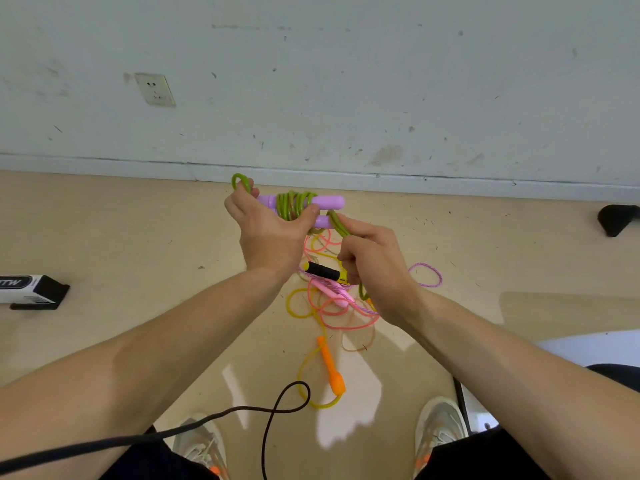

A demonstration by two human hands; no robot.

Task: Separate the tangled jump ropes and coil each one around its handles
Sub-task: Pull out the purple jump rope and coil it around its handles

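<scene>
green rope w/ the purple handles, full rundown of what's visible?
The green rope is a glossy, plastic-looking cord, wound in several turns around the middle of its two smooth lilac handles, which lie side by side, roughly level. The left hand grips the handles, thumb on the coils; a small loop sticks out past its fingers. The loose tail runs from the coils into the gripping right hand.

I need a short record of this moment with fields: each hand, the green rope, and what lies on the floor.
left hand: holds the two purple handles together
right hand: grips the loose stretch of green rope
green rope: several turns wound round both handles, part not yet wound
floor: tangle of pink, yellow and purple ropes; an orange handle lies nearer the feet
</scene>
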